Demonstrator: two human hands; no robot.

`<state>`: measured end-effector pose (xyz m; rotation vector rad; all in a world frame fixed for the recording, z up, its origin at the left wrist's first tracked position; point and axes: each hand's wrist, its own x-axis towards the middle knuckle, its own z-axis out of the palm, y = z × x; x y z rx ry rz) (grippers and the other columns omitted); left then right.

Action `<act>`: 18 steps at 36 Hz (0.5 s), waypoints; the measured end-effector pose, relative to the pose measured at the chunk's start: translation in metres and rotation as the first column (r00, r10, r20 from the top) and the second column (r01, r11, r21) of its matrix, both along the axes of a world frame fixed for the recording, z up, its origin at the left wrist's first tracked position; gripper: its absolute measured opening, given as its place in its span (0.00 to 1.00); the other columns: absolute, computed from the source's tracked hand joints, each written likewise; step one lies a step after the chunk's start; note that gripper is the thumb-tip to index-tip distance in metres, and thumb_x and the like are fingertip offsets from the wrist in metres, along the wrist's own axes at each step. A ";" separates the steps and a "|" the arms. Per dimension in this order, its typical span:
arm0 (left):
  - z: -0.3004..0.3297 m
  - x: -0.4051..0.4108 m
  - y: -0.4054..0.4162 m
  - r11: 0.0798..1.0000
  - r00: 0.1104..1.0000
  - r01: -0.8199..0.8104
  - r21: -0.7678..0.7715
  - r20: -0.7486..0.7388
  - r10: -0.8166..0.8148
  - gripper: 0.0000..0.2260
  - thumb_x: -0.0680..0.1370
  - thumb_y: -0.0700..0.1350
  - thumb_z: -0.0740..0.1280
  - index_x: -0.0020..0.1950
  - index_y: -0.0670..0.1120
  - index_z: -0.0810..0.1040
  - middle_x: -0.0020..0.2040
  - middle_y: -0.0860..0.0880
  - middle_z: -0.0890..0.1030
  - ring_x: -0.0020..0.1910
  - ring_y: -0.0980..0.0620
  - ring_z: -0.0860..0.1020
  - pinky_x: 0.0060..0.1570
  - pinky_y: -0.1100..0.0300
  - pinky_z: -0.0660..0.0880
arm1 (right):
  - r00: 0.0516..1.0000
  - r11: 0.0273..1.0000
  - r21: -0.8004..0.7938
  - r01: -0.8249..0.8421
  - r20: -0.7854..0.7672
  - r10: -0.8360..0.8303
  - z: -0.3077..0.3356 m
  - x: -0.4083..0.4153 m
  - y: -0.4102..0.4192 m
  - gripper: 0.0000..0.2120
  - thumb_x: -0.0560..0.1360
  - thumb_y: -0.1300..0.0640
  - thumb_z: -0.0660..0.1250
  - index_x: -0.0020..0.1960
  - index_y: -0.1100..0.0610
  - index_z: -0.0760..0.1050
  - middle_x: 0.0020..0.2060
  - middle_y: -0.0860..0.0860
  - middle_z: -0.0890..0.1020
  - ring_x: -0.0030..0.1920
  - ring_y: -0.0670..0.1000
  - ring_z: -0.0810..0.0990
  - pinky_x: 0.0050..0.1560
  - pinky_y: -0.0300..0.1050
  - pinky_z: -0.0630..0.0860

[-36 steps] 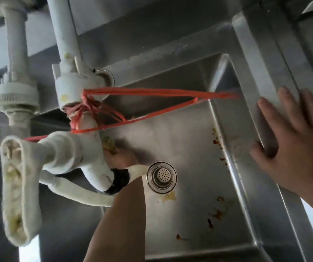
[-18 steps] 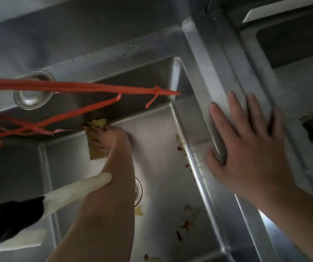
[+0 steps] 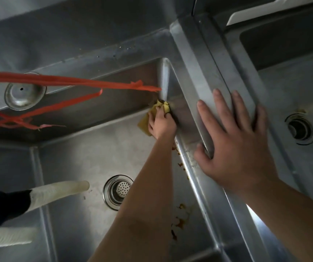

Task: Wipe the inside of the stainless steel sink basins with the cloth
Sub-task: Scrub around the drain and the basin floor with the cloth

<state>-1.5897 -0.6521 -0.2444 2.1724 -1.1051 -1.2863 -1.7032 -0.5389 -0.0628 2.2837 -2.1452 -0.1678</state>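
Now cloth [image 3: 144,123] in far right corner.

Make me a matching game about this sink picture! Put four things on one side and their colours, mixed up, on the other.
Things:
1. wiping cloth held by the left hand
2. plastic strips stretched over the basin
3. round metal drain strainer
4. flexible hose end

Colours:
A. white
B. yellow
C. silver
D. orange-red

Pairs: 1-B, 2-D, 3-C, 4-A
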 end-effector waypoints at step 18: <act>0.027 0.053 0.027 0.893 0.841 -0.439 -0.098 -0.394 0.371 0.08 0.81 0.41 0.61 0.48 0.51 0.78 0.37 0.56 0.78 0.31 0.65 0.75 0.32 0.74 0.71 | 1.000 0.999 0.038 0.024 -0.015 -0.023 0.002 0.002 -0.001 0.37 0.74 0.39 0.55 0.81 0.50 0.54 0.81 0.55 0.52 0.80 0.63 0.53 0.73 0.74 0.53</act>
